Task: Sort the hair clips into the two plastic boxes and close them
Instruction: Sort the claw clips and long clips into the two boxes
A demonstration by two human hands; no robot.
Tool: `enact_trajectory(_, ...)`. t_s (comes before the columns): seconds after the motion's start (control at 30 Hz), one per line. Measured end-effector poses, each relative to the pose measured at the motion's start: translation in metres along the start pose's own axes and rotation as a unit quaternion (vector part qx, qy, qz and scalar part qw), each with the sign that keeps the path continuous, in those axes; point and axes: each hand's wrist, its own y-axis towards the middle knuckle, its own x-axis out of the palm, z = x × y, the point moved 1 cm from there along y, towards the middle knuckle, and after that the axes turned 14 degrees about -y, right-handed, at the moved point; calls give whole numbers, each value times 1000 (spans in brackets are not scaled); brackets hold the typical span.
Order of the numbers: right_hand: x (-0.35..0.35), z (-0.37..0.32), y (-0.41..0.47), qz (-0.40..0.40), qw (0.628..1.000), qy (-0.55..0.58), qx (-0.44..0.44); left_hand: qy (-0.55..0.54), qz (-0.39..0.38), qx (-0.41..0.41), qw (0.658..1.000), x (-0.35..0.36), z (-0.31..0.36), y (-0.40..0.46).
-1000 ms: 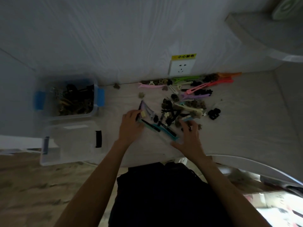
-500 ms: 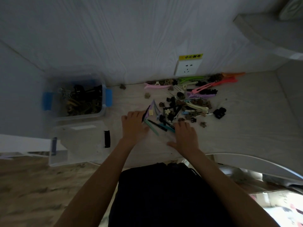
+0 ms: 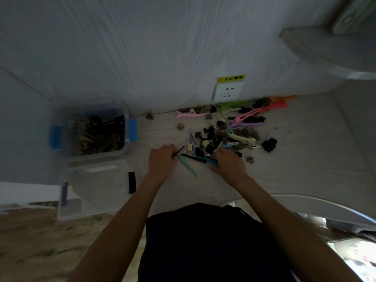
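Nearest the person, a dark garment fills the bottom centre, with both bare forearms reaching forward over the near edge of the pale wood-grain tabletop. The left hand lies knuckles up with its fingers curled, and a thin black clip sticks out from its fingertips, apparently pinched; the exact grip is hidden beneath the hand. The right hand rests palm down at the near side of the pile, fingers bent over a dark blue clip; whether it grips that clip or merely presses on it cannot be determined. Between the two hands lie a mint-green long clip and a black long clip, touching one another. Toward the near left corner of the tabletop stands an empty clear plastic box with a black latch on its right side, lid off. Just beyond it, near the far left edge, a second clear box with blue latches holds dark and brown clips, also uncovered. The main pile of hair clips spreads from the hands toward the far edge: small black and brown claw clips in the middle, then long pink, purple, cream, green and orange clips against the wall. On that wall, directly behind the pile, is a white socket with a yellow label above it.
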Motion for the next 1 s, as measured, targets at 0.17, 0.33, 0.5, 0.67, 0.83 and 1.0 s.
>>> enact_trajectory(0.17, -5, -5, 10, 16, 1000, -17, -9, -17, 50, -19, 998, -7, 1, 4)
enact_trajectory(0.33, -2, -7, 12, 29, 999, -18, -21, -47, 105, 96, 989, -16, 8, -7)
enact_trajectory(0.5, -3, -8, 12, 25, 998, -30, -42, 14, -20, 200, 980, -1, 13, -30)
enact_trajectory(0.67, -5, -6, 11, 23, 999, -1, -30, 22, -36, 220, 975, 9, 7, -30)
enact_trajectory(0.83, -5, 0, 9, 6, 999, 40, -3, 27, -42, 199, 979, 7, 9, -21)
enact_trajectory(1.0, -3, 3, 6, 1, 997, 80, 9, 40, -57, 203, 977, 10, 9, -14)
